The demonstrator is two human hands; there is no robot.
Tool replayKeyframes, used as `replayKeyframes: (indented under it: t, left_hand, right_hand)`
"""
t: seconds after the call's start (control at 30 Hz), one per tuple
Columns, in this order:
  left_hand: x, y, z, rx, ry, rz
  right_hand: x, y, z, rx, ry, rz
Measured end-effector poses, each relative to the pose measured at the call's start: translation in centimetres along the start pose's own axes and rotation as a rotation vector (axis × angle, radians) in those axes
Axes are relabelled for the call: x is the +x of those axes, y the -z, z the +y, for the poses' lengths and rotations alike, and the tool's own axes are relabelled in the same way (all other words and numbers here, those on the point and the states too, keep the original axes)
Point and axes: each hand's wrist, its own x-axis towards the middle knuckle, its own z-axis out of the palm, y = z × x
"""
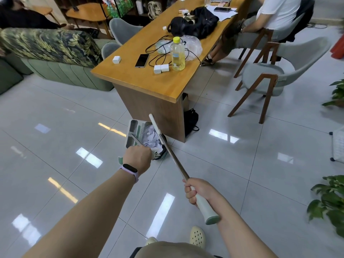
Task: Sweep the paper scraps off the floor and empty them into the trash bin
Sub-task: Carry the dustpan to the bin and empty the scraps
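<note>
A pale grey dustpan (132, 129) with a green comb edge is tilted over a dark trash bin (162, 153) on the floor beside the desk. White paper scraps (153, 137) lie bunched between the pan and the bin. My left hand (138, 157) grips the dustpan's handle just above the bin. My right hand (197, 193) grips the white end grip of the broom handle (169, 148), whose metal shaft slants up and away across the bin. The broom's head is hidden.
A wooden desk (149, 84) stands right behind the bin, with a black bag (191, 120) under it. A grey chair (264, 79) is at the right, a seated person beyond it. Plants (329, 200) line the right edge. A green sofa (61, 71) is at left.
</note>
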Motion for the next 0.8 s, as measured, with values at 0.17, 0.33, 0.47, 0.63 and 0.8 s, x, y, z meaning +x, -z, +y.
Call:
replayKeyframes:
  t: [0.17, 0.33, 0.47, 0.63, 0.8]
  left_hand:
    - [0.0, -0.4, -0.7, -0.008, -0.002, 0.010]
    - [0.0, -0.9, -1.0, -0.003, 0.001, 0.010]
    - [0.2, -0.9, -1.3, 0.002, -0.006, 0.011]
    - [0.2, -0.7, -1.7, 0.010, -0.013, 0.005]
    - [0.4, 0.2, -1.7, 0.037, -0.033, 0.008]
  right_hand:
    - [0.2, -0.4, 0.0, 0.018, -0.006, -0.003]
    - [0.5, -0.8, -0.1, 0.008, -0.007, -0.004]
    - [0.6, -1.1, 0.0, 0.003, 0.007, -0.002]
    - [0.9, -1.5, -0.1, -0.007, 0.008, -0.005]
    - [0.8, -1.6, -0.2, -0.025, 0.016, -0.003]
